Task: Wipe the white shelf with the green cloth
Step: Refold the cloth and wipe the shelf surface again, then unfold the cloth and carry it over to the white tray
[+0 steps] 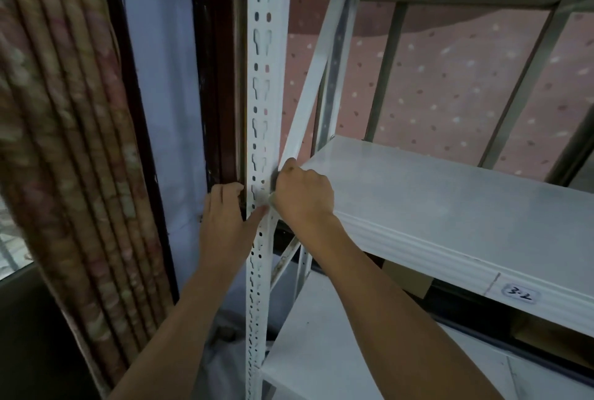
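Pink dotted backing is seen behind a white metal rack. To the far left a gathered patterned curtain is hung, with a dark brown window frame just beside the rack.

Rack details:
- A slotted upright post runs top to bottom at centre frame.
- The white shelf is mounted to the right of that post, its near-left corner meeting the post at hand level. A handwritten label reading "3-2" is stuck to its front lip.
- A diagonal brace is fixed from the upper right down to the shelf corner.
- A lower shelf is seen below, near the bottom edge.

Hands:
- The left hand is wrapped on the post from its left side. The fingers are hooked round the left edge and the thumb is laid across the slotted front face.
- The right hand is closed into a fist and pressed against the post's right face, right at the shelf's corner, with the knuckles turned towards the camera.
- The green cloth is clamped in that fist. Only a small pale sliver is exposed, between the thumb of the left hand and the right knuckles, touching the post. Most of it is hidden by the fingers, and its colour is washed out by blur.

The cloth is thus held on the upright at the shelf's left end, not on the shelf's flat top.
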